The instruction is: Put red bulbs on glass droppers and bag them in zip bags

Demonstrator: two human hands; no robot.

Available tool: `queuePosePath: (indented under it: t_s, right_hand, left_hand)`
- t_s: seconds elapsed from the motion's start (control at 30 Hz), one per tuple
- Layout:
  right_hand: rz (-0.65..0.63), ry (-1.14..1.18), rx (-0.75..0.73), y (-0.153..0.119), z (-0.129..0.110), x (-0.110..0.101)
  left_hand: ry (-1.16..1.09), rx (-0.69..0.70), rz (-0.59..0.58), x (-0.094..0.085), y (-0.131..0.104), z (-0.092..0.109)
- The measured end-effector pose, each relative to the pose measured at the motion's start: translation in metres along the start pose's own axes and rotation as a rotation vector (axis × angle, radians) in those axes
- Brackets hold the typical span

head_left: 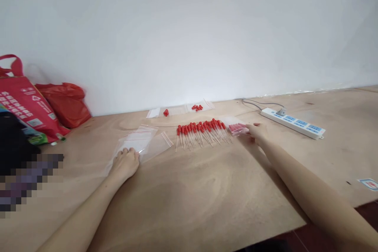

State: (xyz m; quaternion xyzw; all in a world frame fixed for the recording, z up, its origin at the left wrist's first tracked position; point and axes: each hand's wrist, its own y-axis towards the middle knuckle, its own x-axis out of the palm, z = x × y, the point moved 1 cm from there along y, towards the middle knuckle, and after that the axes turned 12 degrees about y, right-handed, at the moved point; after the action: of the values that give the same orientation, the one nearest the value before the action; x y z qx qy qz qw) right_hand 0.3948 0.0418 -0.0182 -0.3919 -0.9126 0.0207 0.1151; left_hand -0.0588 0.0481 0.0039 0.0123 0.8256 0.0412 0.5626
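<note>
Red-tipped thin pale sticks [202,127] have, at three o'clock, the right hand [260,132] pinching a red-filled clear plastic bag [238,128]; at eight, the left hand [125,162] touches flat transparent bags [138,138], fingers' grip unclear.

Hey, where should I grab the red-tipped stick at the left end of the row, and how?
Probably pinch its pale shaft, coming from the near side, perhaps with the left hand, which is closer. The shaft is thin and points toward you, with bare wood in front of it, while the red heads crowd together at the far end.
</note>
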Motion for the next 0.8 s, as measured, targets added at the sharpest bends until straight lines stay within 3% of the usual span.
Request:
queuePosePath:
  t_s: [0.1,0.17,0.27,0.3,0.37,0.47,0.57,0.67,0.8]
  right_hand:
    - [0.132,-0.215,-0.139,-0.005,-0.004,-0.004]
    - [0.120,-0.444,-0.314,-0.012,-0.006,0.000]
    - [-0.078,-0.688,-0.526,-0.027,-0.005,0.017]
    - [-0.165,-0.727,-0.555,-0.032,-0.004,0.025]
    - [-0.323,-0.800,-0.580,-0.041,-0.001,0.043]
    - [-0.426,-0.921,-0.569,-0.049,0.001,0.069]
    - [-0.373,-1.018,-0.506,-0.053,-0.002,0.090]
    - [-0.331,-1.073,-0.418,-0.054,-0.005,0.102]
    - [-0.322,-1.088,-0.360,-0.054,-0.007,0.109]
  left_hand:
    - [-0.005,0.012,0.008,-0.005,0.001,-0.005]
    - [-0.030,0.012,0.049,-0.013,0.000,-0.007]
    - [-0.183,0.098,0.286,-0.028,-0.011,-0.001]
    - [-0.255,0.193,0.372,-0.033,-0.017,0.004]
    - [-0.376,0.425,0.437,-0.039,-0.033,0.020]
    - [-0.432,0.760,0.379,-0.040,-0.058,0.047]
    - [-0.414,0.929,0.251,-0.038,-0.074,0.066]
    - [-0.392,1.000,0.137,-0.038,-0.079,0.074]
    - [-0.419,1.008,0.098,-0.042,-0.078,0.074]
